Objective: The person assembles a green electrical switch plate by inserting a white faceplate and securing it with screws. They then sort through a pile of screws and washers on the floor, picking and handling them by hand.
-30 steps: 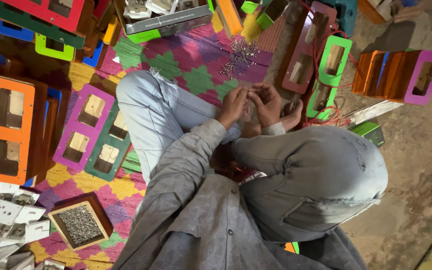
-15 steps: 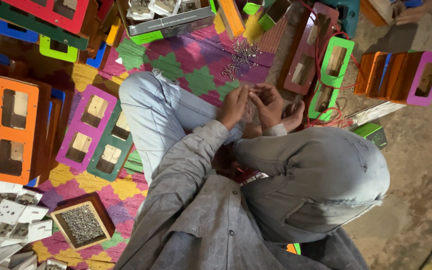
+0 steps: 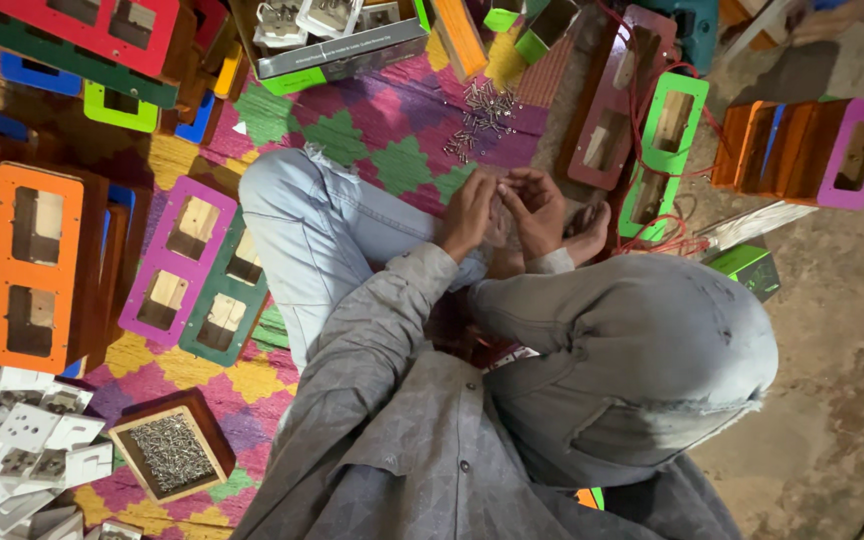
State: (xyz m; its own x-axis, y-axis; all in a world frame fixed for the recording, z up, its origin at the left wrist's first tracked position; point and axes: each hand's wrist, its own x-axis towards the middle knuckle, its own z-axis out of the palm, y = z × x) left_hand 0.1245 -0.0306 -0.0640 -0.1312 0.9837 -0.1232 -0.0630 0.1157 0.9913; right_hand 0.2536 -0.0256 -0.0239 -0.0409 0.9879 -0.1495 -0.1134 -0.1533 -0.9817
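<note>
Left hand (image 3: pixel 469 212) and right hand (image 3: pixel 537 205) curled together over lap; what they grip, can't tell. Loose screws (image 3: pixel 480 118) near on patterned mat (image 3: pixel 382 150).

Ahead of hands: scattered small metal screws (image 3: pixel 480 118) on the patterned woven mat (image 3: pixel 372 150); bare mat between them and the left hand (image 3: pixel 469 212).
Right flank: maroon and green wooden frames (image 3: pixel 642 140) with red wire (image 3: pixel 652 235) close beside the right hand (image 3: pixel 535 205).
Left flank: raised denim knee (image 3: pixel 302 215), then the purple wooden frame (image 3: pixel 177 260).
Near left: wooden box of screws (image 3: pixel 170 455), white plastic switch plates (image 3: pixel 22 450).
Far right: bare concrete floor (image 3: pixel 842 330).
</note>
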